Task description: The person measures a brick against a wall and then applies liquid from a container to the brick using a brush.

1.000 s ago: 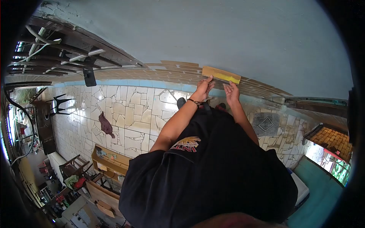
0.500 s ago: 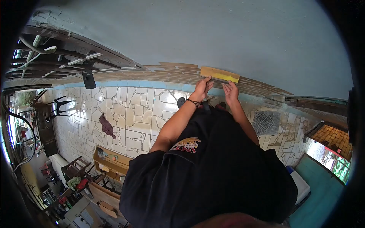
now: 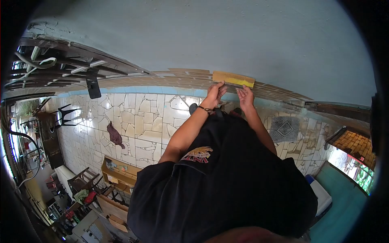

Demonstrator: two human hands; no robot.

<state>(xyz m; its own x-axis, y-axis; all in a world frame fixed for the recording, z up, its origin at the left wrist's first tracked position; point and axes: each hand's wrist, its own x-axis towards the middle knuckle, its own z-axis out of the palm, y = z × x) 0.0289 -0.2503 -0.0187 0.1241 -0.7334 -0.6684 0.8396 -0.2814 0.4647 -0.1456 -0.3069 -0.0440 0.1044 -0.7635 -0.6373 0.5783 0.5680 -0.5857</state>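
Observation:
Both my hands are up at the wall, on a flat tan strip with a bright yellow patch [image 3: 233,78] that lies along the top of a brick-patterned band [image 3: 184,80]. My left hand [image 3: 214,95], with a dark bracelet at the wrist, pinches the strip's lower left edge between thumb and finger. Near the lower right end, my right hand [image 3: 245,97] has its fingertips closed on the same edge. What the strip is made of, and what lies behind it, I cannot make out.
Plain grey wall [image 3: 243,36] rises above the band. A barred window [image 3: 81,60] with a hanging phone-like black object [image 3: 93,88] is at left. On the tiled floor are a dark cloth [image 3: 115,135], a grey mat [image 3: 285,128], a black stool [image 3: 65,114] and wooden furniture [image 3: 119,174].
My hands stay on the strip at nearly the same spot. The view has shifted very slightly; nothing was taken up or let go.

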